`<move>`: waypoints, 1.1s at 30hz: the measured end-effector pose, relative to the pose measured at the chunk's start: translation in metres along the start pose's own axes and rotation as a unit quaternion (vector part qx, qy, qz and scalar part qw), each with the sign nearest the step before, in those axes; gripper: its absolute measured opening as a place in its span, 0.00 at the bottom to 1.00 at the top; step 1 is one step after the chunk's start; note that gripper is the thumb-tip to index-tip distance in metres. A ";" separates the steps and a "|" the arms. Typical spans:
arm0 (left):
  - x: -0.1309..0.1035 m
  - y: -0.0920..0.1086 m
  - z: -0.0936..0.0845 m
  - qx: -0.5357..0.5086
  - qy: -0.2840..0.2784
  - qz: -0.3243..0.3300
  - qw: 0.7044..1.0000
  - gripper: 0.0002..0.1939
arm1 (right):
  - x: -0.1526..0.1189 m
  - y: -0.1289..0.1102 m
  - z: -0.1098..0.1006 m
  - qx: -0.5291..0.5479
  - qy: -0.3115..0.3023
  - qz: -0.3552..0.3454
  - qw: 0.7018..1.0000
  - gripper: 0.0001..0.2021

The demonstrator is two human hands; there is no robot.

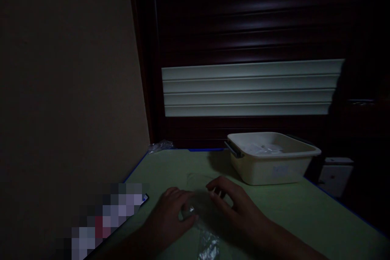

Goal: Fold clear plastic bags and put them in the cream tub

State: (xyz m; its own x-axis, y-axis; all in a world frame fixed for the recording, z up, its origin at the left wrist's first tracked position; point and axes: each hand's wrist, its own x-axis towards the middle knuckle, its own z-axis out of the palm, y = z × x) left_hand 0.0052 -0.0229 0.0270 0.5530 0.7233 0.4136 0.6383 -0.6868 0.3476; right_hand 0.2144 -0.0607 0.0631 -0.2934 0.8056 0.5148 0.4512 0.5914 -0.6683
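Note:
A clear plastic bag (199,183) lies on the green tabletop, partly under and between my hands. My left hand (170,217) is at its left side, thumb and fingers apart, with a small shiny spot of plastic between them. On the right, my right hand (233,203) hovers over the bag with its fingers curved and a gap between thumb and fingertips. More crinkled clear plastic (209,245) shows below the hands, near the bottom edge. Dim light hides whether the fingertips touch the bag.
A cream tub (274,168) with dark handles, holding clear plastic, stands at the back right of the green table (170,164). Crumpled plastic (161,146) lies at the back left corner. A pixelated object (112,215) lies along the left edge. A white box (335,176) stands beyond the right edge.

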 end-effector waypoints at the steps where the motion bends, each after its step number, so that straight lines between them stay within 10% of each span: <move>1: 0.000 0.000 -0.001 0.017 0.000 -0.003 1.000 0.23 | 0.000 -0.001 -0.001 -0.035 -0.020 -0.029 0.999 0.09; 13: 0.000 0.011 -0.013 0.109 0.011 0.021 0.994 0.13 | -0.008 0.001 0.005 -0.289 -0.103 -0.217 0.927 0.12; 27: -0.001 0.009 -0.007 0.085 0.024 0.042 0.995 0.09 | -0.007 -0.001 0.007 -0.280 -0.254 -0.097 0.921 0.19; 33: -0.005 0.013 -0.012 0.199 -0.067 0.200 0.957 0.06 | -0.006 -0.004 0.008 -0.280 -0.253 -0.086 0.922 0.18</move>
State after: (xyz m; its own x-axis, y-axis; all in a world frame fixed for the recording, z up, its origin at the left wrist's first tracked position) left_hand 0.0046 -0.0364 0.0402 0.8430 0.4289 0.3247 0.4993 -0.8484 -0.1757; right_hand 0.2080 -0.0674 0.0581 -0.6935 0.6986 0.1760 0.6837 0.7152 -0.1449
